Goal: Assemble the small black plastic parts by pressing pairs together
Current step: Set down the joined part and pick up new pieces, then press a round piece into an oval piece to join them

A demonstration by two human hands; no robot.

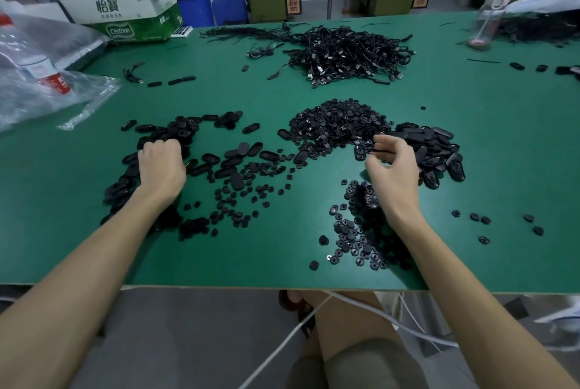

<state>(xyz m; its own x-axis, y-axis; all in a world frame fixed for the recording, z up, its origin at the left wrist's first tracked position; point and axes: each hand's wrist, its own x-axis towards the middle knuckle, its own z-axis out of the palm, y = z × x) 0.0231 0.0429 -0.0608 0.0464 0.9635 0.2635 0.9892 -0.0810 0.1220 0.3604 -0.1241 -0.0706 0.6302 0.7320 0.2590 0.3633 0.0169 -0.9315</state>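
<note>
Small black plastic parts lie in heaps on the green table [470,137]. Oval shells [175,134] spread out on the left, and my left hand [161,165] sits on them with its fingers curled down into the heap; what it grips is hidden. A mound of small round pieces [339,123] lies in the middle. More round pieces [354,231] lie scattered near the front edge. My right hand [394,169] hovers over the right edge of the mound, next to a pile of oval parts [439,153], pinching a small black part [378,147] between thumb and fingertips.
A tangle of black cables [348,52] fills the back middle. At the back left stand a cardboard box [131,16] and clear plastic bags [40,74]. A clear bottle [488,20] stands at the back right. Stray parts [502,224] dot the right front.
</note>
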